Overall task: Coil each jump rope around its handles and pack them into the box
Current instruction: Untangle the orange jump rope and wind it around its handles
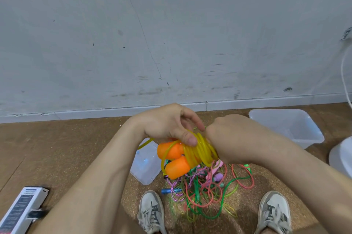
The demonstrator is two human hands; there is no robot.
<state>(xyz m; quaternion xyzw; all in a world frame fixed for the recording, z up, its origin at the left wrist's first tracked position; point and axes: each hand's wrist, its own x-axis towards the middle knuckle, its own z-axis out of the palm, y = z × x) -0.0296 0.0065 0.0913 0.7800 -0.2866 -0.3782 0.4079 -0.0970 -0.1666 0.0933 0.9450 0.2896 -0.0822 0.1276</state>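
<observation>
I hold a jump rope with two orange handles side by side, its yellow cord coiled in several turns around them. My left hand grips the handles and coils from above, thumb pressed on the cord. My right hand holds the cord at the right end of the coils, its fingers curled and hidden behind the hand. A clear plastic box stands on the floor at the right, with nothing visible inside. A tangled pile of green, pink and purple ropes lies on the floor below my hands.
A clear lid lies on the floor under my left forearm. A white carton sits at the lower left. My two shoes flank the rope pile. A white round object is at the right edge. The wall runs close behind.
</observation>
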